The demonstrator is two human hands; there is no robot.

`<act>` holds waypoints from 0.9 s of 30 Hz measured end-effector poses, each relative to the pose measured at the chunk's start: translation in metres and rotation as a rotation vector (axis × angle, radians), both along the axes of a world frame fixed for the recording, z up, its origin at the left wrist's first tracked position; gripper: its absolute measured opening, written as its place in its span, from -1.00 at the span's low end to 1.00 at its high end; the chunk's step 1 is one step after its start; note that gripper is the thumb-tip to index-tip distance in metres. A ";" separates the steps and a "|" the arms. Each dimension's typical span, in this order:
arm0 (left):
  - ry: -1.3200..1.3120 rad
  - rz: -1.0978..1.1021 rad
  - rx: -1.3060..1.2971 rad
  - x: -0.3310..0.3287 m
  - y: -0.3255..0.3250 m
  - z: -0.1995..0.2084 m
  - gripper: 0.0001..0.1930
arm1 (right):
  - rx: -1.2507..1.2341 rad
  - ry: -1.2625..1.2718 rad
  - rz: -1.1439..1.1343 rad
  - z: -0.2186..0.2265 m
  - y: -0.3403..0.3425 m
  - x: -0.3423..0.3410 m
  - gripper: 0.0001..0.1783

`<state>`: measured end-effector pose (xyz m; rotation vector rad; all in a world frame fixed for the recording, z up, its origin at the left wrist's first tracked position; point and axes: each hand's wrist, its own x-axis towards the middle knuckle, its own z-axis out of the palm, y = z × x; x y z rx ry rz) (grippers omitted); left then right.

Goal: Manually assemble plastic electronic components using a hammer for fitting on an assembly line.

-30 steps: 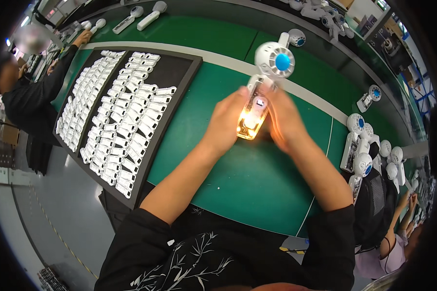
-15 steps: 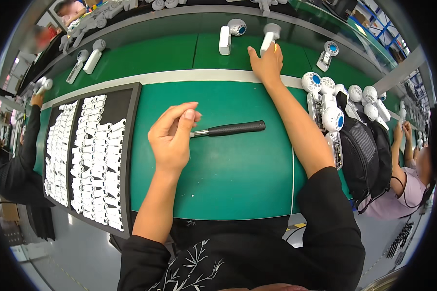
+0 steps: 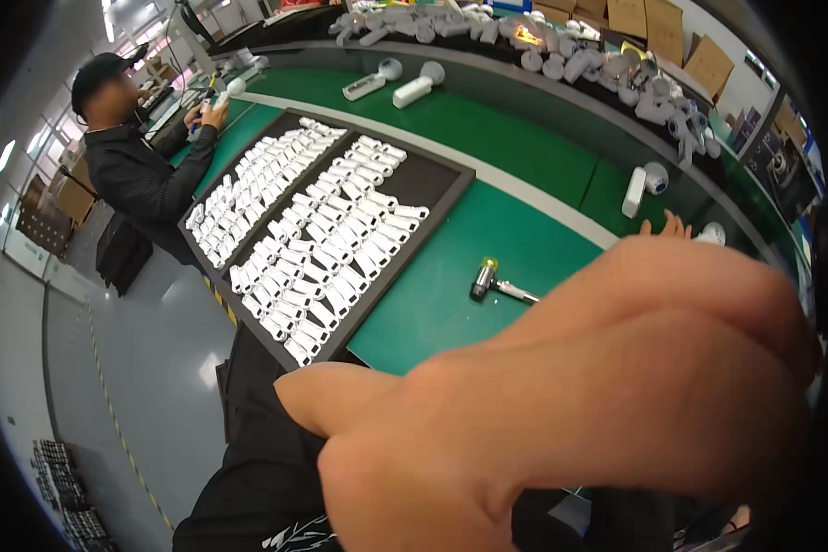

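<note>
My left hand point(image 3: 616, 368) is very close to the camera, large and blurred at the lower right. Its wrist is bent and its fingers are hidden. Beyond it only the fingers of my right hand point(image 3: 669, 226) show, spread apart over the green belt. They are beside a white round-headed device point(image 3: 711, 233), with nothing visible between them. Another such device point(image 3: 635, 191) with a white handle is on the belt to their left. A small mallet point(image 3: 484, 278) with a yellow face and a black face lies on the green work surface point(image 3: 423, 299), its handle partly covered by my left arm.
A dark tray point(image 3: 465, 175) at the left holds rows of white parts. Two white devices point(image 3: 418, 88) rest on the far belt. A heap of grey-white devices point(image 3: 575, 55) is behind the belt's rail. A person in a black cap point(image 3: 147, 175) handles something at the far left.
The view has swung left, showing more of the tray and the co-worker. My left hand has risen toward the camera and covers the lower right. The mallet head, hidden before, now shows.
</note>
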<state>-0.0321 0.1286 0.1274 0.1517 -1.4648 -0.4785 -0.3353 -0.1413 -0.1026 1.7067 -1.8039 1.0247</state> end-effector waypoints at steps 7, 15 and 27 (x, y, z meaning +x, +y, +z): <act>0.065 -0.112 0.060 -0.001 0.021 0.009 -0.82 | 0.046 -0.086 -0.030 -0.023 0.002 -0.026 -0.47; 0.233 -0.371 0.339 0.018 -0.054 0.028 -0.76 | 0.597 -0.008 0.164 0.138 0.010 -0.028 -0.45; 0.211 -0.170 0.928 0.014 -0.114 -0.113 -0.73 | 0.991 0.494 0.230 0.125 0.077 -0.090 -0.57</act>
